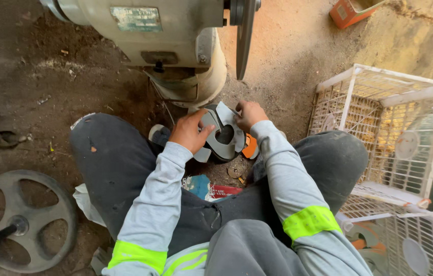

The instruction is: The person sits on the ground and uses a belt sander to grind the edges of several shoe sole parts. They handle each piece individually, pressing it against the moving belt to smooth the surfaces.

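Grey sleeves with yellow reflective bands reach forward over dark trousers to both hands. Left hand (190, 132) and right hand (248, 113) each grasp an edge of a grey metal fan blade (222, 134) with a round centre hole, held between the knees just above the dirt floor (288, 56), below a grinding machine (175, 41). At right, a white wire crate (380, 128) holds yellowish parts and round grey discs; a second crate (405, 240) nearer the camera holds grey discs and orange pieces. A spoked grey wheel (19, 220) lies at left.
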